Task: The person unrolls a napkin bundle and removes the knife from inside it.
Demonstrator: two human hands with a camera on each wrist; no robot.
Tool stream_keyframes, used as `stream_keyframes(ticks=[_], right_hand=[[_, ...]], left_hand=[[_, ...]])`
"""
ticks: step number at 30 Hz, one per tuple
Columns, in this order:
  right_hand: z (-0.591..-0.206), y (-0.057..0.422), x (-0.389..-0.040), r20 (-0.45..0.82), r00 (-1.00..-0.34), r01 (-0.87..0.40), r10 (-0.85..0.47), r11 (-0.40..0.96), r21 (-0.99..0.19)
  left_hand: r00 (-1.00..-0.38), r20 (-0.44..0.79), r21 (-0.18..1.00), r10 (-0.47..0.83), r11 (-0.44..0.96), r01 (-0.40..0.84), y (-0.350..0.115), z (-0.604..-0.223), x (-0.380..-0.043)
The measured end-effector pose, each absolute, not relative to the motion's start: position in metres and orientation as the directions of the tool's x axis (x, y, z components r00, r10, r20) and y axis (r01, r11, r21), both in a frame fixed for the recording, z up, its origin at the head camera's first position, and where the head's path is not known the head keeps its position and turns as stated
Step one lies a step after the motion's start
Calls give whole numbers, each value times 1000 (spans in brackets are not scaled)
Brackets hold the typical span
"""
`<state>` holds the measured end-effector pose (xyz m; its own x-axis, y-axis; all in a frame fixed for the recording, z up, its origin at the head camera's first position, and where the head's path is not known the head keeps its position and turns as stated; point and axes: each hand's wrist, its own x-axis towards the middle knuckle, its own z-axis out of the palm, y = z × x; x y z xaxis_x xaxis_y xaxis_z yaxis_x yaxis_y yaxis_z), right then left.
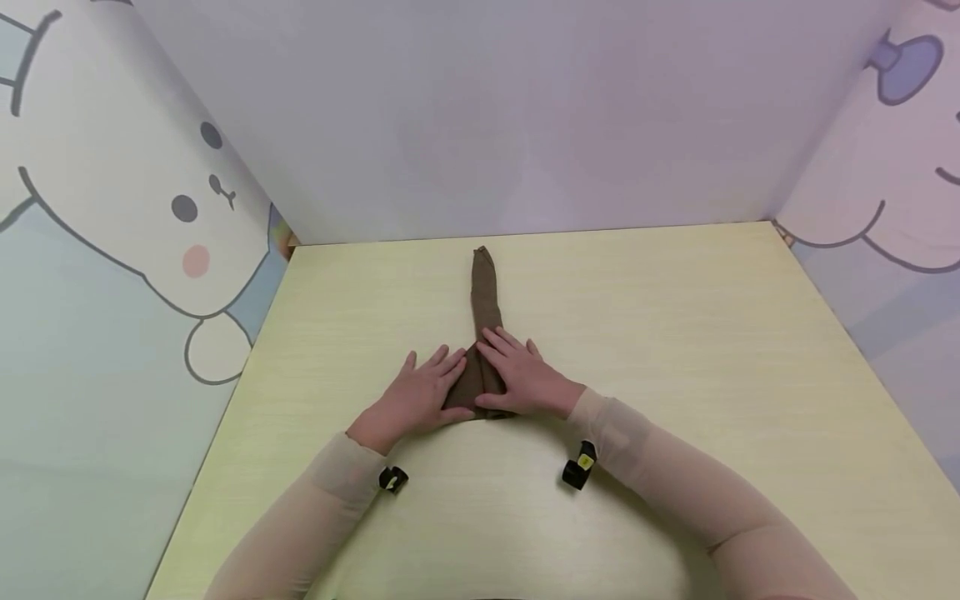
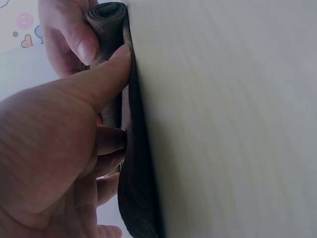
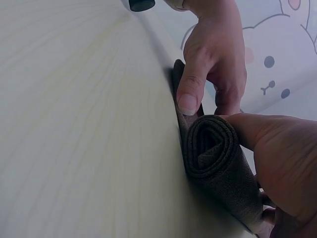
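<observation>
A dark brown cloth lies on the table, its near left part flat and tapering to a slanted edge. Along its right side it is wound into a roll, and a narrow strip stretches away toward the wall. My left hand rests with straight fingers on the flat part, thumb along the near edge. Over the roll lies my right hand, fingers extended forward and thumb at the near end. In the right wrist view the spiral end of the roll faces the camera, beside the left thumb.
The pale wooden table meets a plain whitish wall at the back. Panels with cartoon animals stand at both sides. A small black device sits at the right wrist, another at the left.
</observation>
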<state>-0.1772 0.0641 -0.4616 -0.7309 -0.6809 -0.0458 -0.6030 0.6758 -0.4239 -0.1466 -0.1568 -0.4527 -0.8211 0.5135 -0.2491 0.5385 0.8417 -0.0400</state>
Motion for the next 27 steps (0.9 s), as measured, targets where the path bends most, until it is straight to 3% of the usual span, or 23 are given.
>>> stream_keyframes(ticks=[27], right_hand=[[-461, 79, -178, -42, -732, -592, -680, 666, -454]], left_hand=[[-825, -242, -38, 510, 845, 534, -159, -457, -146]])
